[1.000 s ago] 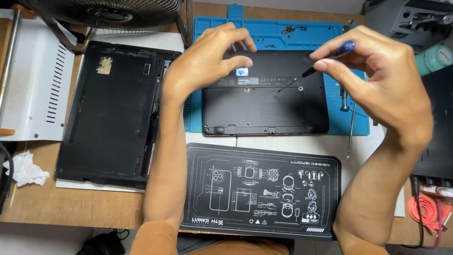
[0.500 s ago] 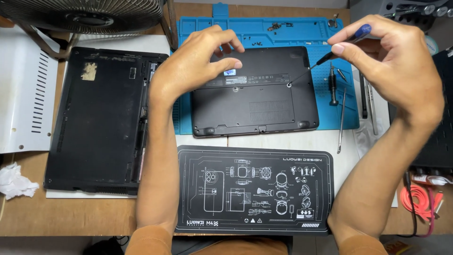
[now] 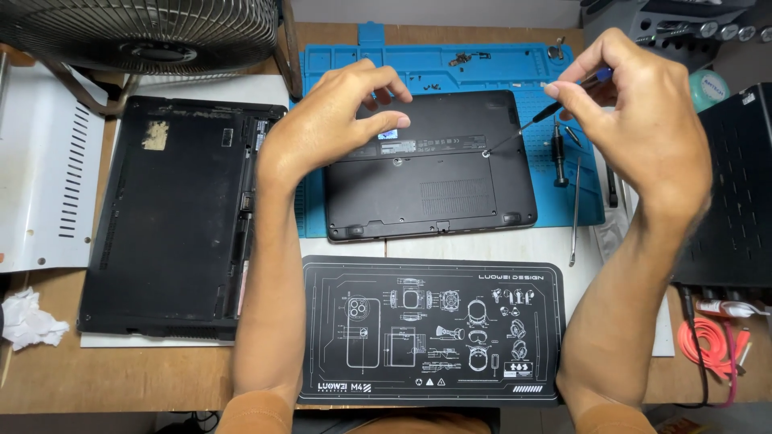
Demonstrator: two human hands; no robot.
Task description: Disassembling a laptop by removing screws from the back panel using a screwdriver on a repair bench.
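Head view: upturned black laptop (image 3: pixel 430 173) lies bottom-side up on the blue silicone repair mat (image 3: pixel 450 68), its long axis running left to right across the bench. One screw hole (image 3: pixel 486 153) sits in the upper right part of the bottom cover, and the tip of the precision screwdriver (image 3: pixel 547 112) rests in or right at it; contact too small to confirm.

Screwdriver shaft slants from the screw up and to the right into the right hand (image 3: pixel 635 120), which pinches the blue-capped handle between thumb and fingertips. So the screw lies down-left of the right hand, the nearer one.

Left hand (image 3: pixel 338 120) hovers or rests over the laptop's upper left edge, fingers curled and spread, grasping nothing; whether fingertips press the cover cannot be told.

Outward:
- loose small screws and bits at the top of the mat
- spare driver and metal tweezers (image 3: pixel 574 213) on the mat's right margin
- second black laptop base (image 3: pixel 173 217) to the left, on white paper
- dark printed work mat (image 3: pixel 430 329) near the body, between the forearms
- fan grille (image 3: pixel 145 32) at top left
- crumpled tissue (image 3: pixel 28 317) at far left
- orange cable (image 3: pixel 712 337) at right
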